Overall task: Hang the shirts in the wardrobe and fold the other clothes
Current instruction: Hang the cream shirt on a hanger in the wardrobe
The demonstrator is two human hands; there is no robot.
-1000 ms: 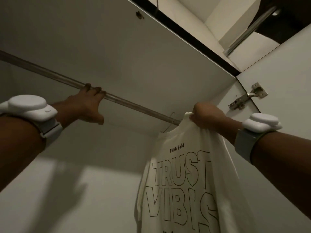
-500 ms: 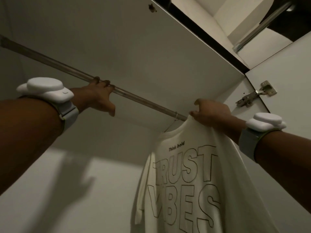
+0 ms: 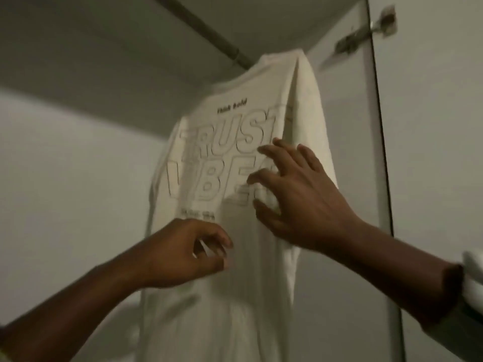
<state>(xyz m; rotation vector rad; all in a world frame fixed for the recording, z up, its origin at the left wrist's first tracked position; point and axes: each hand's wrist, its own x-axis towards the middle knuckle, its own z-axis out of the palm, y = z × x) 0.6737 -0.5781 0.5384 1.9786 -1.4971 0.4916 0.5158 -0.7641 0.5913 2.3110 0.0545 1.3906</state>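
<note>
While our two forearms reach up from the bottom of the view, our left hand (image 3: 183,253) sits nearest us, below and left of the print, its fingers curled loosely with thumb and forefinger close together; whether that grip has pinched a fold of cloth we cannot tell through the blur. Our right hand (image 3: 300,197) is higher and a little further in, fingers spread wide and holding nothing, its fingertips (image 3: 264,150) at or just off the fabric beside the lettering. Beyond both hands the cream T-shirt (image 3: 222,296) hangs with its long axis running straight down from the wardrobe rail (image 3: 209,30), printed side toward us, so it lies directly ahead and above either grip. We judge the hanging itself done and the moment one of smoothing or checking the drape. A vertical fold runs down the shirt's right side, nearer our right hand. Open room lies to the left, toward the pale back wall (image 3: 65,192); on the right the shirt hangs close to the wardrobe's side panel edge (image 3: 379,126), with a door hinge (image 3: 376,27) above.
</note>
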